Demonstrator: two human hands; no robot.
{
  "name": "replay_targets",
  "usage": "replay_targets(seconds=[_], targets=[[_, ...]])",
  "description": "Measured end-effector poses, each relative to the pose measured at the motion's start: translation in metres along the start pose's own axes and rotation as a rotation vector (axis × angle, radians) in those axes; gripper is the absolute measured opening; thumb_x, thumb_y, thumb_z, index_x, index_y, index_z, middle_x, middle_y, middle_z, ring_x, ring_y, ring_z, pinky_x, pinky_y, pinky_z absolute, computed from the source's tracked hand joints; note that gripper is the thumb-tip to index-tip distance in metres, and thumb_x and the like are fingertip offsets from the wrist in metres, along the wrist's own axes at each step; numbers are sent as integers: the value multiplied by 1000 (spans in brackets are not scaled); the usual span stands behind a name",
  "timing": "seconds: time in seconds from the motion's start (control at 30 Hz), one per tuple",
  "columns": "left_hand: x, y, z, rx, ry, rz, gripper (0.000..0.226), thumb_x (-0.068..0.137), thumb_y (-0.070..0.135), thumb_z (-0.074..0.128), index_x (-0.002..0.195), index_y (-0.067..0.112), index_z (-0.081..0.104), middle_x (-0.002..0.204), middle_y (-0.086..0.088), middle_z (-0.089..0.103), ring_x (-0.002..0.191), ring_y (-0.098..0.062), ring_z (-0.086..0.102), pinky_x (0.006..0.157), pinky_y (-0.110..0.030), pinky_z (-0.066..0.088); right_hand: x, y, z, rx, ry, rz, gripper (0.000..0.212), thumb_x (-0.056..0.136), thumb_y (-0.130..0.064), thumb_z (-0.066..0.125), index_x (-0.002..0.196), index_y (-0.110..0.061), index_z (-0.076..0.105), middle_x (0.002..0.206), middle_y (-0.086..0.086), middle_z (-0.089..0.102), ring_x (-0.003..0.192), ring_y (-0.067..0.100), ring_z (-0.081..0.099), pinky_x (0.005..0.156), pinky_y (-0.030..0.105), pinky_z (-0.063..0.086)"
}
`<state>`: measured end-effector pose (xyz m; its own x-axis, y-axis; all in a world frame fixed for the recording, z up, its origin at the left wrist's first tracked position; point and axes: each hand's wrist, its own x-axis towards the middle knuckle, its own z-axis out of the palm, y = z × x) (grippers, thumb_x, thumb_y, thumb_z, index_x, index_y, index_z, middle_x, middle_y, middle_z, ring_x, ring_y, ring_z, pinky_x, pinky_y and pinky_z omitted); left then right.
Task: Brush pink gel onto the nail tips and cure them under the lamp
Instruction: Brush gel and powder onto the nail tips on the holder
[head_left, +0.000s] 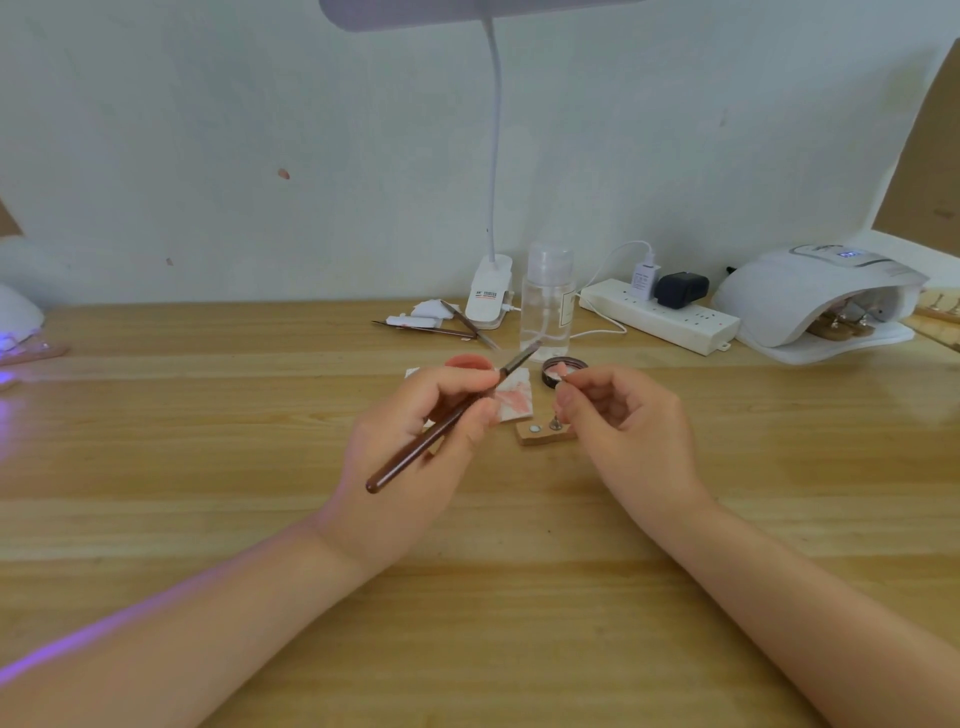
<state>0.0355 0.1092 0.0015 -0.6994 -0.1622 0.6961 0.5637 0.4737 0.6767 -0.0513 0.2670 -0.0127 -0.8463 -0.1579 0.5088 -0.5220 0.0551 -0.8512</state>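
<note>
My left hand (415, 447) grips a brown gel brush (447, 422), its bristle end pointing up and right over a pink-stained wipe (514, 402). My right hand (618, 415) pinches a small nail tip holder (562, 382) between thumb and forefinger, just above a small wooden stand (543, 435) with metal pegs. An open pot of pink gel (561, 370) sits right behind my right fingers. A white curing lamp (810, 301) stands at the far right with wooden nail stands inside it.
A clear bottle (548, 301), a clip-on desk lamp (491, 296), a white power strip (660, 314) with plugs, and spare brushes (441, 326) line the back of the wooden table (467, 597). Another lamp glowing purple (15, 322) sits at the far left.
</note>
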Motion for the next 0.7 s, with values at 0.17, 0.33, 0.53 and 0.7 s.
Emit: replay_targets(seconds=[0.17, 0.33, 0.53, 0.7], targets=[[1, -3, -1, 123, -111, 199, 18, 88, 20, 58, 103, 27, 65, 99, 7, 70, 100, -6, 63, 88, -17, 45, -1, -1, 0, 7, -6, -6, 18, 85, -8, 68, 84, -25, 66, 72, -8, 68, 67, 8, 64, 67, 18, 51], [2, -5, -1, 149, -137, 244, 20, 88, 16, 56, 105, 19, 66, 101, 3, 69, 104, -5, 62, 92, -18, 43, 0, 0, 1, 13, -4, -5, 17, 85, -7, 68, 85, -23, 66, 73, -7, 68, 68, 10, 65, 68, 23, 53], [1, -5, 0, 143, -198, 268, 19, 87, 13, 56, 101, 13, 69, 96, 8, 62, 93, 0, 58, 87, -13, 40, 0, 1, 0, 14, -4, 2, 17, 85, -7, 68, 86, -23, 67, 73, -4, 69, 70, 14, 66, 71, 30, 55], [0, -1, -3, 116, -171, 267, 20, 85, 12, 53, 96, 12, 70, 89, -4, 60, 85, -5, 58, 81, -13, 40, 1, 3, 0, 38, 3, 30, 13, 85, -8, 67, 86, -21, 67, 73, -2, 69, 71, 18, 67, 72, 36, 57]])
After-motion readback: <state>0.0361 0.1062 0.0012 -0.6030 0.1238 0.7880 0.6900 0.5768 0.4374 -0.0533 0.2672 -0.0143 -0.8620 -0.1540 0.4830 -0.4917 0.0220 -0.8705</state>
